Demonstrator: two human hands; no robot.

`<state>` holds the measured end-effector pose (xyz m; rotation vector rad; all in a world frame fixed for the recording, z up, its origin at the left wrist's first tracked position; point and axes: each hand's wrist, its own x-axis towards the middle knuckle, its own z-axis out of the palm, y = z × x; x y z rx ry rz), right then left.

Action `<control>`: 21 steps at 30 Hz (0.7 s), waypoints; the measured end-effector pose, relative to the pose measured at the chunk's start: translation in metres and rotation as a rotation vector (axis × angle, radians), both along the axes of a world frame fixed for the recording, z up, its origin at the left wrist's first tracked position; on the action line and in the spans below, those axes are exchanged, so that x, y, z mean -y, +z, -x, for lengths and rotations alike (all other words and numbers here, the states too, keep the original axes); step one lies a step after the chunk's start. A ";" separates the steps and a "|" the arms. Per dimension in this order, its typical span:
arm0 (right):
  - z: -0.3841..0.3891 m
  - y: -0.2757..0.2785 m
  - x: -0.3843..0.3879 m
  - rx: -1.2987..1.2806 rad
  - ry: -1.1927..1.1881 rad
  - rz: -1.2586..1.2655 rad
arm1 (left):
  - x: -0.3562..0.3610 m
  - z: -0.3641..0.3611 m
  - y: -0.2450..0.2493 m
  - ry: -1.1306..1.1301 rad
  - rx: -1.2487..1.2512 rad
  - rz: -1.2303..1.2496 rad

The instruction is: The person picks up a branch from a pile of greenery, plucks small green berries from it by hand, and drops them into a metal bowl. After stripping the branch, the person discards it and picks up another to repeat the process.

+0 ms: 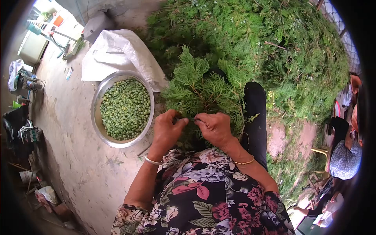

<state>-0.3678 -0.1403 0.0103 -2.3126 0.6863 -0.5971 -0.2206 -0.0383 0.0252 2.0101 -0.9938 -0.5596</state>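
Observation:
A leafy evergreen branch (197, 88) with flat, scaly green sprays lies over my lap, its tips pointing away from me. My left hand (168, 128) is at the branch's near left edge, with thumb and fingers curled into a pinch; whatever they hold is too small to make out. Close by on the right, my right hand (215, 127) is closed at the lower part of the branch, its fingers gripping there. A steel basin (94, 107), left of my left hand, holds a heap of small round green cones (125, 109).
A white woven sack (117, 51) lies behind the basin. A large pile of cut evergreen branches (274, 43) fills the far side and right. Tools and bags line the left wall. At the far right sits another person in a patterned garment (346, 160).

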 end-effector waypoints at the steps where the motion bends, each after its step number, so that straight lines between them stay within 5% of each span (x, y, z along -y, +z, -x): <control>1: 0.000 0.000 -0.001 -0.001 0.006 0.013 | 0.001 0.001 0.002 0.017 0.016 -0.049; 5: 0.001 0.002 -0.001 -0.019 0.027 0.065 | 0.001 0.000 -0.010 -0.077 0.096 -0.164; 10: 0.001 0.003 -0.002 -0.009 0.026 0.074 | -0.003 -0.004 -0.020 -0.031 -0.310 0.028; 17: 0.002 0.005 -0.002 -0.017 0.029 0.097 | -0.005 -0.006 -0.014 -0.073 -0.290 -0.042; 21: 0.003 0.002 -0.001 -0.011 0.026 0.097 | -0.003 0.001 -0.006 0.059 -0.640 0.074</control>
